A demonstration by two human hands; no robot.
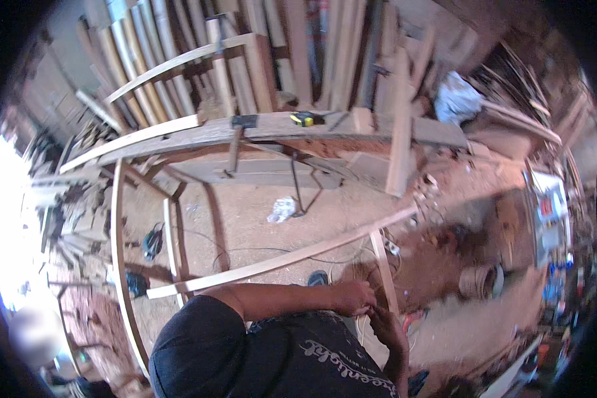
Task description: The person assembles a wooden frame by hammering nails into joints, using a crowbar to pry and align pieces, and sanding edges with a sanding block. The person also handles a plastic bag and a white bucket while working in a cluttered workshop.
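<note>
Surrounded by stacked timber, we are gripping an upright wooden slat (383, 268) with both hands: left hand (353, 296), right hand (386, 330)

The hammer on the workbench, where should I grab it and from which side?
Take the hammer by its handle, which hangs off the near edge of the workbench toward you. Come from the front and below the dark head resting on the top; the free handle has room for a hand to wrap round.

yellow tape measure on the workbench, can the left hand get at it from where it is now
Probably not without stepping closer. The left hand is down at the short wooden slat, and the yellow tape measure lies far off on the workbench, beyond the long wooden strip.
</note>
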